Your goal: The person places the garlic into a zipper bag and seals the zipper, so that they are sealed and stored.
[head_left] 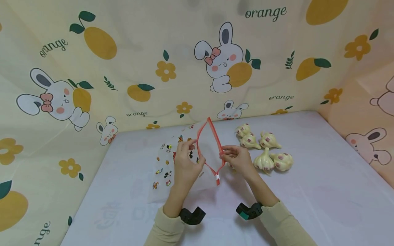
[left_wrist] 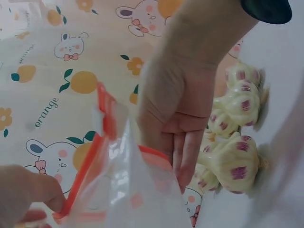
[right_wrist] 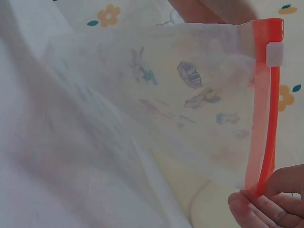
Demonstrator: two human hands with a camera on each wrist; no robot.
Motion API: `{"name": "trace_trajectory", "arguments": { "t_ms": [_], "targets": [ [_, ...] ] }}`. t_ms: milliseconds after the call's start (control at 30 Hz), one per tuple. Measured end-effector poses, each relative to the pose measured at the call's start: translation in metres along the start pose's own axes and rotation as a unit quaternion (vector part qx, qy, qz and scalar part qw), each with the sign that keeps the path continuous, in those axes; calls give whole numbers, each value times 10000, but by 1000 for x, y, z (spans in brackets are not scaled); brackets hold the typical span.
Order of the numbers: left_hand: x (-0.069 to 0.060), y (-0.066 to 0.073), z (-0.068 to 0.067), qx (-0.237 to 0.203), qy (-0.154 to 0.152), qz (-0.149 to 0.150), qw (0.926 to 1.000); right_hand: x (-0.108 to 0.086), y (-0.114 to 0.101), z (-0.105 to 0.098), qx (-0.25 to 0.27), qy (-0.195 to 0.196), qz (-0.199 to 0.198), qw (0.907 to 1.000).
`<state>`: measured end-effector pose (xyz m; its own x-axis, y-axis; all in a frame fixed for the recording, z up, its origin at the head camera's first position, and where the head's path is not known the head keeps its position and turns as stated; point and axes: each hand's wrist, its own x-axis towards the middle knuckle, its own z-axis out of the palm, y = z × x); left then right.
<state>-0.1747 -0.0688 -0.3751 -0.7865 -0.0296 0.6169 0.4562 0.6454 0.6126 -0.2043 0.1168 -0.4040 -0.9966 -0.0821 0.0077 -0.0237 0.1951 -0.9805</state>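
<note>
A clear slider bag (head_left: 166,171) with small cartoon prints stands with its red-edged mouth spread apart. My left hand (head_left: 188,164) pinches the left side of that red rim. On the opposite side, my right hand (head_left: 238,159) grips the rim between thumb and fingers. The white slider (right_wrist: 275,54) sits near one end of the red zip strip (right_wrist: 270,123). Beyond my right hand lie several garlic bulbs (head_left: 264,160), pale with purple patches. One more pale bulb is partly hidden behind the right hand.
A white tabletop (head_left: 129,181) lies under everything. Behind it and along the sides hangs a cream cloth (head_left: 123,20) printed with rabbits and oranges. Each wrist carries a black strapped device (head_left: 193,216).
</note>
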Motion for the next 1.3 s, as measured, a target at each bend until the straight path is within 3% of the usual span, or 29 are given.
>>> {"name": "trace_trajectory", "arguments": {
  "t_ms": [233,467,667,800,900,1033,1167,1300],
  "targets": [
    [3,3,-6,-377,-390,-1114,9923,0,-1,-1,91,-38,124,9999],
    [4,4,-7,-573,-299,-1166,9911,1,1,-1,32,109,150,9998],
    [5,1,-8,-1363,-284,-1207,9829,0,-1,-2,-47,350,374,9987],
    [9,-5,-12,-2051,-491,-1719,9623,0,-2,-5,-88,416,367,9984],
    [14,-8,-17,-2560,-574,-2270,9379,0,-2,-7,-128,450,291,9985],
    [19,-12,-21,-3100,-504,-2725,9095,1,-1,-10,-118,518,287,9982],
    [22,-13,-25,-3289,-347,-2941,8967,3,0,-13,-124,524,404,9977],
    [24,-13,-26,-3503,-203,-2974,8879,3,0,-14,-107,495,380,9980]
  ]
}}
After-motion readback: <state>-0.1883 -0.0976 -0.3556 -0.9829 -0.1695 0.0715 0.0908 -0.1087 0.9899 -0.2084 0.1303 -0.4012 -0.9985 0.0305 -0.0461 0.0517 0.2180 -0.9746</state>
